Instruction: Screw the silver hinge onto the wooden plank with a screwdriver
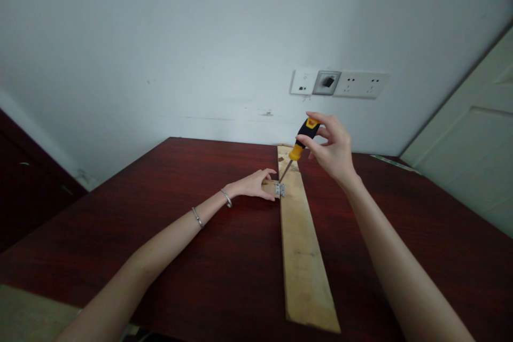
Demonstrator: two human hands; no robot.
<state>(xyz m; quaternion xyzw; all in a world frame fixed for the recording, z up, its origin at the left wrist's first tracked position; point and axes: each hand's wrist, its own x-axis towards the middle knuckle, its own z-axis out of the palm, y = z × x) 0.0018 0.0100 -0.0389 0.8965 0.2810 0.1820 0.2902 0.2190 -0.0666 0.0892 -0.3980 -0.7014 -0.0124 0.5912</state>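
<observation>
My right hand is closed round the black and yellow handle of a screwdriver. The tool leans, and its shaft runs down to the left to a small metal hinge. That hinge bridges a long wooden board and a small wooden block against the board's left edge. My left hand grips the block from the left, thumb on the near side and fingers on the far side. Whether a screw sits under the screwdriver's tip is too small to tell.
Board and block lie on a dark red wooden table. Behind it rises a white wall with a row of sockets. A pale door stands at the right, and a thin strip lies near the table's back right corner.
</observation>
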